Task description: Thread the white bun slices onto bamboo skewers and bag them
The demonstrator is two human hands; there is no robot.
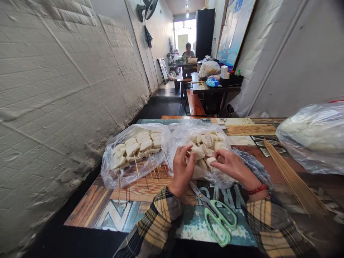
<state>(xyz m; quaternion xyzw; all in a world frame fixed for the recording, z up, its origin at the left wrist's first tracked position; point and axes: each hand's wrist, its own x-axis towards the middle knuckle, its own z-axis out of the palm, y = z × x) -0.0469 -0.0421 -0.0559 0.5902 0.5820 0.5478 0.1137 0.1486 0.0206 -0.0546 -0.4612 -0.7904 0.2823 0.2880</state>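
Note:
My left hand (184,170) has its thumb and fingers curled around the near end of a pale, off-white food piece (198,153). Beside it, my right hand (228,164) pinches another pale piece (210,162) between thumb and fingers. Both are over an open clear plastic bag (227,140) heaped with loose pieces of the same kind. To the left, a second clear bag (109,177) holds similar pieces on thin wooden skewers (136,165), whose bare ends point towards me. Green-handled scissors (217,216) lie below my hands, blades slightly apart.
A bundle of bare wooden skewers (292,179) lies at the right, near a large filled plastic bag (311,136). A grey cloth (252,165) is by my right wrist. The patterned table (91,200) stands near a white wall (53,89). Farther back, a person (188,51) sits at another table.

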